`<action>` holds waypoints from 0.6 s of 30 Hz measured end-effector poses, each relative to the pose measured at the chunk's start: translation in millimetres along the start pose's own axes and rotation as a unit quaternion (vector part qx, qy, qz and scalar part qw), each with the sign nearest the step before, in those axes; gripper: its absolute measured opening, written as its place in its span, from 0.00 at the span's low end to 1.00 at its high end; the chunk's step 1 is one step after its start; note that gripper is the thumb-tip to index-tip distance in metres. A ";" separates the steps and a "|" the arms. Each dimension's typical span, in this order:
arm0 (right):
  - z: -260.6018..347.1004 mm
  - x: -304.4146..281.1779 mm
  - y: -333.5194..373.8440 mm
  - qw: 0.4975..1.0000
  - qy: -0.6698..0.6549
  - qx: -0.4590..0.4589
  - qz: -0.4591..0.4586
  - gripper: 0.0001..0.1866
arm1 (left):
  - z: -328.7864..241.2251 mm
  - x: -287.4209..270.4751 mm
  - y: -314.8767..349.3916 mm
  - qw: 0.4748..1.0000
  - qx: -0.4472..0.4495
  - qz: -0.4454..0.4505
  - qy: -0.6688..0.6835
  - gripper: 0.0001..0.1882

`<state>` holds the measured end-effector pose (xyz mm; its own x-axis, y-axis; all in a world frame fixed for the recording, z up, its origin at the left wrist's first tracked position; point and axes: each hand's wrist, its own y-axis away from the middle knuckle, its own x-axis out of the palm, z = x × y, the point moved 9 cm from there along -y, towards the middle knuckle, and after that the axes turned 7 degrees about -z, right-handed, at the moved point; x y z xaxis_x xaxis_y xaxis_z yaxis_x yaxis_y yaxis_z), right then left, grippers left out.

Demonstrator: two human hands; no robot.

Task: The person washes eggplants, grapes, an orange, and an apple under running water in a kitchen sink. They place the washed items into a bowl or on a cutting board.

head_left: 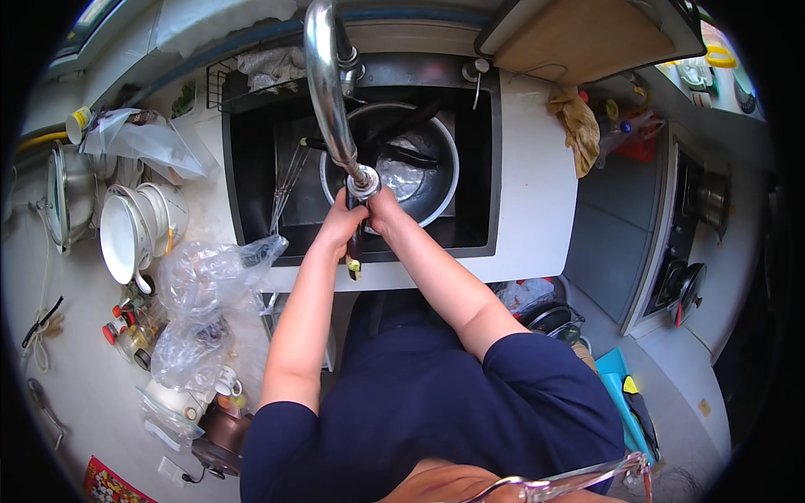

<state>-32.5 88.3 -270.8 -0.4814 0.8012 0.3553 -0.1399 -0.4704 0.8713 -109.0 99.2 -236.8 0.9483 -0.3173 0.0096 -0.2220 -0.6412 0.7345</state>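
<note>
A long dark eggplant (355, 250) is held under the tap, its pale green stem end pointing toward me over the sink's front edge. My left hand (342, 223) grips it from the left. On the other side my right hand (384, 210) closes on it too, its fingertips partly hidden. Right above both hands, the chrome faucet (327, 92) covers part of the grip. Beneath lies a round metal basin (456, 159) in the dark sink (480, 201). Inside it are more dark eggplants (408, 156); one green stem tip shows at the basin's left rim.
A wire whisk (289, 186) leans in the sink's left part. Left of the sink are crumpled clear plastic bags (197, 281), stacked white bowls (126, 230) and jars. A brown cloth (577, 126) hangs over the right counter edge. Farther right is a stove (675, 235).
</note>
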 end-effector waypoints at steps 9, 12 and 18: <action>13.4 -27.5 -30.2 0.989 -0.126 0.069 -0.015 0.28 | -10.3 35.0 20.9 0.993 -0.089 0.059 0.056 0.15; 16.4 -17.1 -6.3 0.999 0.033 0.010 0.031 0.29 | -10.6 35.8 3.7 0.991 -0.093 0.076 0.057 0.11; 6.2 -20.7 -28.2 0.997 0.074 0.038 0.001 0.33 | -20.7 26.3 30.3 0.999 -0.034 0.019 0.017 0.21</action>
<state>-13.2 87.3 -300.6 -0.6044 0.7348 0.3080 -0.0764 -0.4383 0.8956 -86.2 85.9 -200.2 0.9466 -0.3166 0.0603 -0.2436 -0.5803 0.7771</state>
